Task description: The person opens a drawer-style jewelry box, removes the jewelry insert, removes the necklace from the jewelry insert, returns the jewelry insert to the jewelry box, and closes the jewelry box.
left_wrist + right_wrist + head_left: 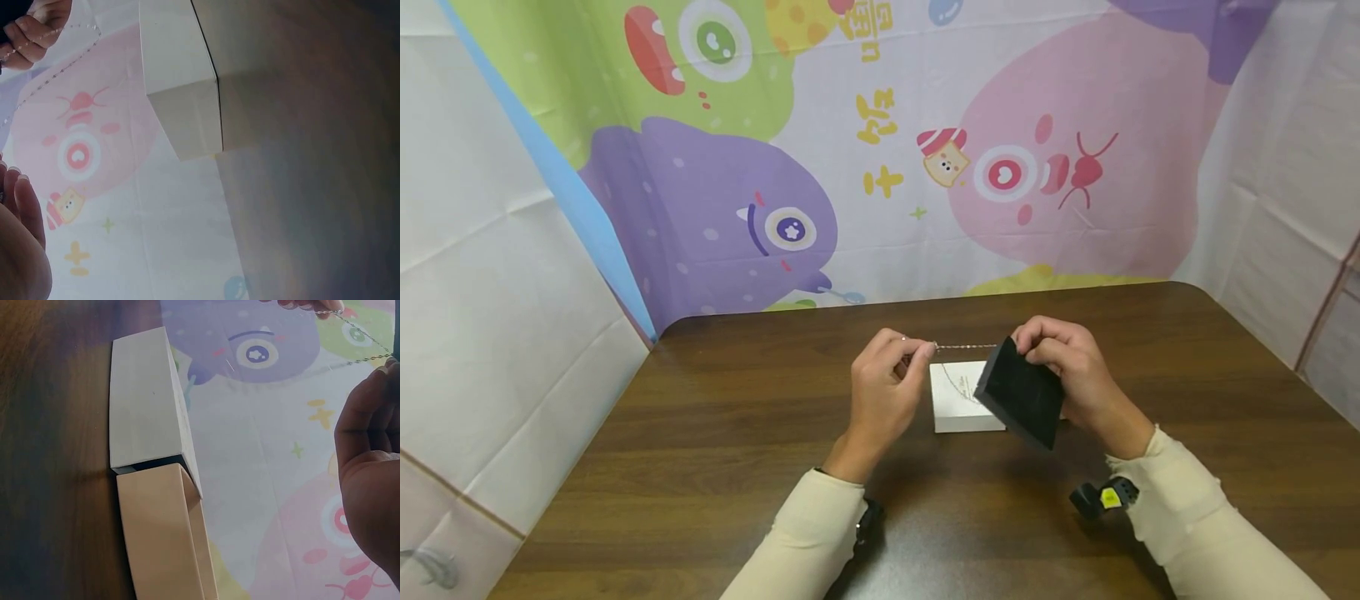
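Note:
A thin silver chain (966, 346) stretches between my two hands above the table, and a second strand droops in front of the white box. My left hand (883, 387) pinches one end of it between thumb and fingertips. In my right hand (1075, 371) is a flat black pad (1022, 396), gripped by its upper edge and tilted. The chain reaches the pad's top beside the right fingers; exactly how it is attached there is hidden. Behind and below the pad lies the white box (958, 423), with small lettering on top.
In the right wrist view, an open beige tray box (156, 531) stands end to end with the white box. The brown wooden table (737, 467) extends around them. A cartoon-print cloth (895, 250) hangs behind the table, with pale panels at both sides.

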A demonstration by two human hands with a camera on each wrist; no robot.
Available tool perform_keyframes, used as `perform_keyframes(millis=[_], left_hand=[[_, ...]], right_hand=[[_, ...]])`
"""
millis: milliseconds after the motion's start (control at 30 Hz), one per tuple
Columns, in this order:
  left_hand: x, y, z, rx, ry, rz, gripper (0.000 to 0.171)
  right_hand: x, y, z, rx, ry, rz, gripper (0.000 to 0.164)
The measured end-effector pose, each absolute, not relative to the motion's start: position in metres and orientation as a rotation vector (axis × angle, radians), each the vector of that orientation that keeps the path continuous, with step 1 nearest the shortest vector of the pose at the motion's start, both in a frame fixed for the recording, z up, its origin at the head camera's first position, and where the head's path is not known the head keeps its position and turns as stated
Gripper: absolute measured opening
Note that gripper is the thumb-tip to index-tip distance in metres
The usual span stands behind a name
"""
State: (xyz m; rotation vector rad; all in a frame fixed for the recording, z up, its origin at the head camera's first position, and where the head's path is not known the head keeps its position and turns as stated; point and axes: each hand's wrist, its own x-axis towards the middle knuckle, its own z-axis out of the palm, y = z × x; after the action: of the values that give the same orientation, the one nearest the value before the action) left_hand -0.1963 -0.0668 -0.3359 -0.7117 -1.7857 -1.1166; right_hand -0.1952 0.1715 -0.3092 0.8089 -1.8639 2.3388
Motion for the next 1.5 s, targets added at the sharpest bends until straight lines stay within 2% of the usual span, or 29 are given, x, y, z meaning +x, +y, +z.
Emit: perform_keyframes(millis=[1500], left_hand=[[-0.1964,-0.0704,-0.3353,-0.697,-1.784,-1.138,0.016]], right_hand=[[-0.1978,0.1749,-0.3122,0.814,-1.82,2.334,0.037]])
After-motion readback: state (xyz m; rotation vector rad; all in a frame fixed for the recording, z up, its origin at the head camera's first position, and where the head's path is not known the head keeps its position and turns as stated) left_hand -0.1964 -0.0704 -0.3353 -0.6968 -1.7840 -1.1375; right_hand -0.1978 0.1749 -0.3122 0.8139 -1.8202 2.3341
